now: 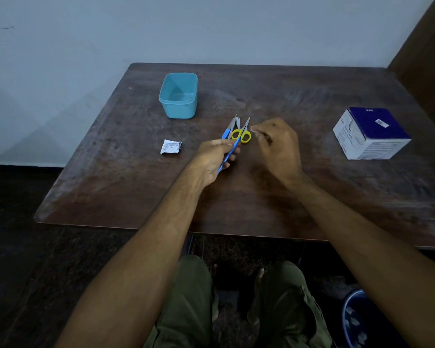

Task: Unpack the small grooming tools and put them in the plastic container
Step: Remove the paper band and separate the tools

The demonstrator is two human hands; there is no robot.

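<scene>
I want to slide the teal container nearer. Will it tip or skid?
The container looks empty and thin-walled, so probably light and prone to skidding. Its low, wide shape suggests it is unlikely to tip. The table looks smooth.

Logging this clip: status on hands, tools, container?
Left hand grips blue-handled tool; right hand curled, contents unclear. Scissors, nail clipper on table. Container empty, unobstructed.

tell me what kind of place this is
Probably a plain room at home or in a small office, not a workshop. A worn wooden table stands against a bare pale wall; on it are a teal plastic container and a blue and white box, with a dark floor below.
</scene>
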